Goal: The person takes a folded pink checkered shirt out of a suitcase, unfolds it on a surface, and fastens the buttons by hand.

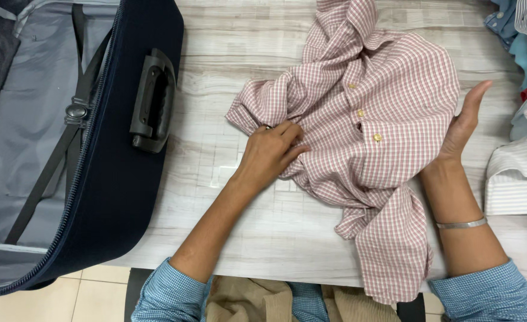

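A room at home, by the look of it: an open suitcase (67, 149) on a wood-look table (245, 197), piled shirts (523, 149), tiled floor (96, 292).

Red-and-white checked shirt (388, 137): crumpled, buttoned placket with pale buttons facing up, lies on the wood-grain table (239, 232); one end hangs over the near edge.

Crumpled pink-and-white checked button shirt (371, 137) lying at centre of the pale wood-grain table (216, 36), its tail hanging over the near edge; left hand (270, 152) resting on its left part, right hand (465, 122) against its right side; open navy fabric suitcase (105, 179) at left; heap of striped and blue folded garments (523, 119) at right
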